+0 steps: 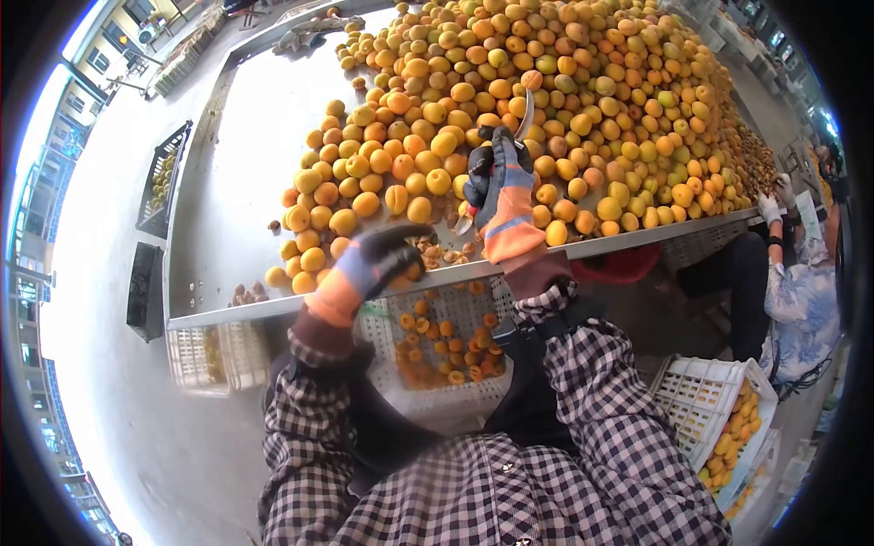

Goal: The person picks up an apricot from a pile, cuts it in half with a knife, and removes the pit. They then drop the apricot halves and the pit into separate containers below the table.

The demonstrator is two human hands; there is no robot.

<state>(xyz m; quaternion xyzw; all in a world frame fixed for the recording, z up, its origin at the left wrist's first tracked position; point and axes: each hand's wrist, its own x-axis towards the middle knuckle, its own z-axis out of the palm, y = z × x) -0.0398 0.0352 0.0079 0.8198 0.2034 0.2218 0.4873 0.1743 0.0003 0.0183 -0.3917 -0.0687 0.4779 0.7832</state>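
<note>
My right hand point(499, 177), in a black, orange and blue glove, is closed around a tool with a curved metal blade point(526, 116) pointing up and a small spoon-like metal end point(463, 224) below. Over the table's front edge is my left hand point(378, 259), gloved alike and blurred by motion; whether its fingers hold anything is unclear. A large heap of yellow-orange fruit point(564, 91) covers much of the metal table point(209, 227). Brown pits or scraps point(446, 255) lie near the front edge, between my hands. Beneath my hands, a white crate point(382, 337) contains halved fruit point(455, 346).
At the right, a person point(792, 291) with white gloves sits by the table. White crates of fruit stand at lower right point(678, 400) and lower left point(246, 350). Dark crates point(146, 291) are left of the table. A red basin point(619, 264) sits under its edge.
</note>
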